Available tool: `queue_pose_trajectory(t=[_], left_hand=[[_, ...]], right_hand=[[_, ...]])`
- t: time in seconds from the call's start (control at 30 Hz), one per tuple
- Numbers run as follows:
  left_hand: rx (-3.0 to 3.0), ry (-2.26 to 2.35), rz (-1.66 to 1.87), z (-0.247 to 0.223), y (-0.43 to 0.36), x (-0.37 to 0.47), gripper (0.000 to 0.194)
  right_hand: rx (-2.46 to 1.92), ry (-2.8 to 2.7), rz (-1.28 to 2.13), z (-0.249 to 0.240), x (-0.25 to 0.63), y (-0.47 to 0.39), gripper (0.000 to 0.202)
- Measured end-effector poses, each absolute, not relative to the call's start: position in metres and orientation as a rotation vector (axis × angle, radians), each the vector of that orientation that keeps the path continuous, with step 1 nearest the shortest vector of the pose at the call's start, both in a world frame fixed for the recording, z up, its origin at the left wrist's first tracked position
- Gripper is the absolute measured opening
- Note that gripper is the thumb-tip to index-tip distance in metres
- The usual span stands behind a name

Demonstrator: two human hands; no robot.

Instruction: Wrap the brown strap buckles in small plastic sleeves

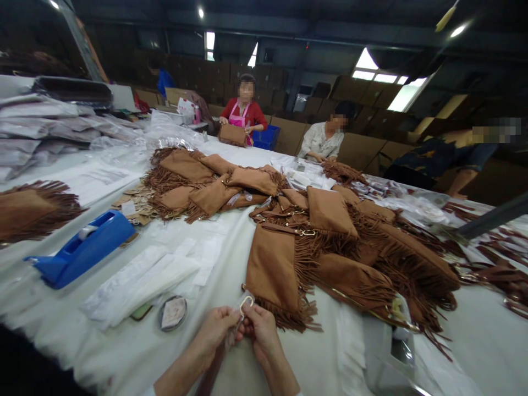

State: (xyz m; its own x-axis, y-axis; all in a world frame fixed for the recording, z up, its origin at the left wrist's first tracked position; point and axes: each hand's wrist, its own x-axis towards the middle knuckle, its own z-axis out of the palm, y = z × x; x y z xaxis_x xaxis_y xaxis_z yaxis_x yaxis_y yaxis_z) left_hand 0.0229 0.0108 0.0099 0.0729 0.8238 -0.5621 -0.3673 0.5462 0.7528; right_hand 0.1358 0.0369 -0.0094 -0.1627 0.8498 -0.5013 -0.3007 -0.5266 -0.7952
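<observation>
Close in front of me, my left hand (216, 330) and my right hand (260, 329) meet with fingers pinched together. Between them is a brown strap (213, 369) that hangs down toward me, with a pale metal clasp (246, 301) sticking up at the fingertips. Some clear plastic seems to be wrapped near the strap's end; the fingers partly hide it. Just beyond my hands lies a brown fringed bag (272, 267), flat on the white-covered table (313, 357). A bag strap with a gold clip rests across its upper edge.
Several more fringed bags (334, 212) are piled across the middle. To the left are a blue tape dispenser (88, 247), white paper strips (144, 283) and a round dish (172, 312). A grey dispenser (381, 352) stands at right. Co-workers, one a person in red (258, 113), work across the table.
</observation>
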Motion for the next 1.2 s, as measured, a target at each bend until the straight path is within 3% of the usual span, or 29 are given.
queue_pose_trajectory(t=[0.2,0.57,0.9,1.2], left_hand=[[0.478,1.148,1.11,-0.004,0.013,0.025,0.041],[0.528,1.197,1.0,0.002,0.005,0.02,0.047],[0.863,1.46,1.056,-0.005,0.005,0.023,0.028],[1.205,1.536,1.122,0.016,-0.007,0.028,0.019]], right_hand=[[-1.333,-0.79,1.828,-0.008,0.138,0.035,0.045],[-1.288,-0.822,1.838,-0.006,0.137,0.036,0.042],[-1.424,-0.879,1.784,-0.004,0.133,0.036,0.036],[-1.459,-0.821,1.789,-0.007,0.134,0.035,0.037]])
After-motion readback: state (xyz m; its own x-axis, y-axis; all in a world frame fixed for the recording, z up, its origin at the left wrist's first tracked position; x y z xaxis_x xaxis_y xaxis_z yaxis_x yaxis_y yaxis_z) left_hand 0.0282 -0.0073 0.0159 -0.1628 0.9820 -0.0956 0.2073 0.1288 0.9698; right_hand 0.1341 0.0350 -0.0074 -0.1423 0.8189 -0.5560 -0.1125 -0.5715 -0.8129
